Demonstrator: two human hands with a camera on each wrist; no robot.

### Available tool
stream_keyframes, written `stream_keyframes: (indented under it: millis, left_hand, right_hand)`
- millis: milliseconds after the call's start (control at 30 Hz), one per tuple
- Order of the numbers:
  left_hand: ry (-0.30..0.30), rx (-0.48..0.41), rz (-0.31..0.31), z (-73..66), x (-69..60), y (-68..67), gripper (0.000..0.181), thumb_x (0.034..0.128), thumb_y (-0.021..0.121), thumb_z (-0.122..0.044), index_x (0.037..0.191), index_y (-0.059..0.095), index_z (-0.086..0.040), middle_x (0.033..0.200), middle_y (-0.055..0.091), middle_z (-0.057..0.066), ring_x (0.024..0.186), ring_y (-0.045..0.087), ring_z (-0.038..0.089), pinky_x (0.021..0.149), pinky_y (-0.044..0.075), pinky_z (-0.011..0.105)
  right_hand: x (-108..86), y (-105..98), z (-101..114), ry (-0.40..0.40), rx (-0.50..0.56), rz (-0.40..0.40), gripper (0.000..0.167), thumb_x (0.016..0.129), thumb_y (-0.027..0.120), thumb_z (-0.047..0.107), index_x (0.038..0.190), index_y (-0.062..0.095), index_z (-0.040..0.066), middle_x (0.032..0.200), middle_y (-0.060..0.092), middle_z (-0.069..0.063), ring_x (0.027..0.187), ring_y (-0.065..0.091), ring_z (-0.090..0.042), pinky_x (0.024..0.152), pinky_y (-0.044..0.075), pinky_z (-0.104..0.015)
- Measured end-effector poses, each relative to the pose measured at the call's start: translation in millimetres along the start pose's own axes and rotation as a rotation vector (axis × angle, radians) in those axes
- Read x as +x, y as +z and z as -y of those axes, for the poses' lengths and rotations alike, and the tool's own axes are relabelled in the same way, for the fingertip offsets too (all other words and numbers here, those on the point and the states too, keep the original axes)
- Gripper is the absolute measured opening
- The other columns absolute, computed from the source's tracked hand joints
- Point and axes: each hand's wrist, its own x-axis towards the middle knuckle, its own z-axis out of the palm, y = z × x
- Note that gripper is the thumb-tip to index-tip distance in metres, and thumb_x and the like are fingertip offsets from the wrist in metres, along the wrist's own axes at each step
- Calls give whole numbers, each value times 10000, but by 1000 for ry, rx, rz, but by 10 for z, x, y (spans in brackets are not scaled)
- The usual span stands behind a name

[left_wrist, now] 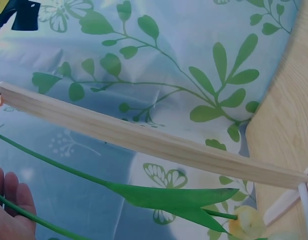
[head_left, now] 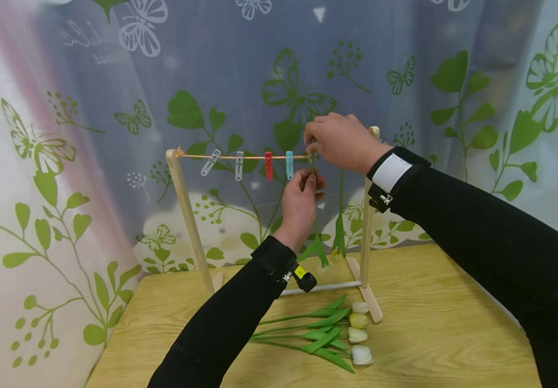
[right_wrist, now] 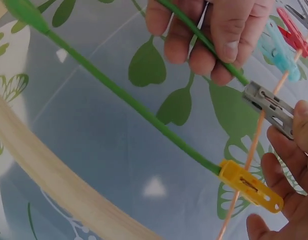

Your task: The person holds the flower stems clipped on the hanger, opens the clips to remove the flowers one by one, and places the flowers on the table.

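My left hand [head_left: 300, 205] pinches the green stem of an upside-down artificial tulip [head_left: 315, 249] just below the cord. In the right wrist view, that stem's end meets the mouth of a grey clothespin [right_wrist: 268, 106] on the orange cord [right_wrist: 255, 137]. My right hand [head_left: 346, 143] pinches the grey clothespin's outer end between thumb and finger. Beside it, a yellow clothespin [right_wrist: 250, 186] on the cord grips the stem of another tulip [left_wrist: 164, 197], which hangs with its yellow bloom [left_wrist: 247, 222] down. My right fingers lie close to the yellow clothespin; whether they touch it is unclear.
Along the cord hang two pale grey clothespins [head_left: 239, 165], a red one [head_left: 269, 166] and a light blue one [head_left: 290, 165]. A wooden frame [head_left: 189, 218] carries the cord. Several tulips [head_left: 318, 337] lie on the wooden table [head_left: 434, 323] in front. A printed curtain [head_left: 230, 70] hangs behind.
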Motion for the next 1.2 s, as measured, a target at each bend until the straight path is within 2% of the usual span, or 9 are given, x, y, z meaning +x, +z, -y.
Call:
stream_keyframes:
  millis: [133,333,433,533,733,833,933,1067,1200]
  left_hand:
    - [4,11,-6,-62,-45,7,265,1092,421,-148,1317,548,-87,1245,589,185,1191,586,307,1025,524,370]
    - [11,14,-37,94,47,-21,246,1082,454,-210,1284,578,-141,1180,622,101,1119,623,212,994,539,343]
    - [11,11,-45,161,83,-37,250,1078,466,-246,1281,580,-155,1172,623,87,1119,625,211,981,543,331]
    - [-3,2,-36,111,31,-38,291,1084,451,-223,1332,547,-104,1219,603,133,1170,604,259,1011,529,355]
    - [33,28,-25,134,-14,-70,279,1088,447,-229,1321,557,-121,1212,610,110,1143,614,221,1006,538,355]
    - [53,26,-37,194,23,-100,253,1081,462,-254,1279,579,-148,1176,621,90,1109,627,207,984,551,366]
    - [54,37,-36,205,19,-120,290,1082,454,-264,1307,562,-118,1188,613,87,1120,621,206,986,549,350]
    - [40,44,-35,207,-6,-154,322,1082,447,-254,1341,540,-89,1221,608,108,1141,614,214,1006,538,364]
    - [10,23,-42,144,-66,-169,314,1087,443,-201,1348,529,-50,1233,605,160,1156,611,263,1027,523,417]
  right_hand:
    - [-27,21,-10,-5,-33,-26,275,1007,621,308,1226,666,147,1151,660,-47,1031,581,-308,853,464,-565]
    - [-49,18,-2,-12,-38,-39,324,1017,605,312,1289,652,142,1196,668,-66,1088,579,-331,899,466,-601]
    - [-55,21,3,-3,-35,-23,372,1036,573,313,1358,610,131,1261,658,-87,1153,576,-345,947,450,-629]
    - [-69,36,19,15,-55,-22,453,1049,545,336,1457,520,140,1331,634,-100,1239,544,-359,1012,397,-667]
    - [-169,102,42,4,-165,-177,574,1048,520,413,1547,387,162,1428,565,-102,1393,414,-361,1116,246,-736]
    - [-200,139,20,-13,-176,-245,617,1037,534,434,1555,366,143,1427,564,-125,1410,400,-364,1118,256,-729]
    - [-240,166,-6,-15,-154,-265,656,1029,542,451,1560,346,120,1412,567,-155,1404,406,-373,1115,274,-721]
    - [-316,210,-26,-23,-126,-293,669,1020,552,467,1551,360,108,1410,565,-169,1401,411,-372,1109,289,-714]
    - [-416,289,-13,-74,-149,-366,639,1006,584,457,1523,417,121,1408,574,-145,1408,412,-362,1097,315,-711]
